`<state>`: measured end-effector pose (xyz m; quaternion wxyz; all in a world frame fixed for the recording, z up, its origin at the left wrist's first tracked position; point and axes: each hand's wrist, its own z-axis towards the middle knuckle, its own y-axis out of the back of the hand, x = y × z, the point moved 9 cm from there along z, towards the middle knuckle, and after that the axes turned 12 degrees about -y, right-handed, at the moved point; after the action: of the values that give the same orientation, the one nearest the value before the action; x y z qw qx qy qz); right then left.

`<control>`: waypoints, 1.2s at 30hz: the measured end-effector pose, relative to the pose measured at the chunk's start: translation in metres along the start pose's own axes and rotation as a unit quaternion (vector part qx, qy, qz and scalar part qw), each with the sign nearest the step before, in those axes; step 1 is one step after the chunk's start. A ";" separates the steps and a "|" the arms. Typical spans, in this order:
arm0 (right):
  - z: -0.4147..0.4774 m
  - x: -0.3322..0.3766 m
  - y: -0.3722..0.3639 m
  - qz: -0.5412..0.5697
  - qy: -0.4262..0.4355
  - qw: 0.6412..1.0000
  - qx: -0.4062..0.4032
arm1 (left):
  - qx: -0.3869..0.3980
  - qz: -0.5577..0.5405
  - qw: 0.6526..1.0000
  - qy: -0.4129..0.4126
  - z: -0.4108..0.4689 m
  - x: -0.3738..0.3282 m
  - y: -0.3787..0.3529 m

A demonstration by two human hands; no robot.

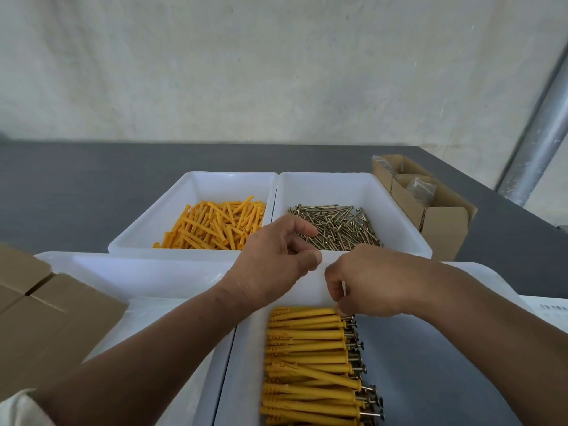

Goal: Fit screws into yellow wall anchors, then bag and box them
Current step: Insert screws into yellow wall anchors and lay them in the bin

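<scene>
Screw-fitted yellow anchors (307, 348) are laid in a row in the near white tray (242, 379). The row's far end is touched by the fingertips (337, 306) of the right hand (378, 281). The left hand (273, 262) is held curled just beside it, near the screw bin (353, 184).

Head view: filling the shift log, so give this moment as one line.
step: laying fitted anchors in tray | right hand: fingers touch farthest one | left hand: curled near screw bin, grip unclear
</scene>
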<state>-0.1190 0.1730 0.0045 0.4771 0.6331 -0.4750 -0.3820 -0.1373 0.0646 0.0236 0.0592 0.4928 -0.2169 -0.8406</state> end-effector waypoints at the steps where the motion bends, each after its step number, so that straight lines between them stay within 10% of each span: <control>1: -0.001 0.000 0.001 -0.002 0.000 1.000 -0.001 | -0.003 -0.003 1.000 -0.001 0.000 0.000 0.001; 11: 0.005 -0.040 0.055 0.186 -0.051 0.947 -0.256 | -0.136 0.109 0.983 -0.060 0.003 -0.006 0.043; 19: 0.050 -0.072 0.003 0.152 -0.150 0.971 -0.107 | -0.134 0.431 0.892 0.020 0.004 0.035 0.094; 25: 0.071 -0.072 -0.011 0.105 -0.173 0.979 -0.001 | 0.011 0.465 0.867 0.177 0.005 0.077 0.098; 36: 0.076 -0.045 -0.012 0.086 -0.084 0.989 0.082 | 0.104 0.491 0.842 0.198 0.010 0.092 0.090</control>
<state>-0.1988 0.1995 -0.0248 0.4129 0.5924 -0.5958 -0.3516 -0.2031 -0.0421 -0.0084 0.4540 0.4815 -0.5002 -0.5585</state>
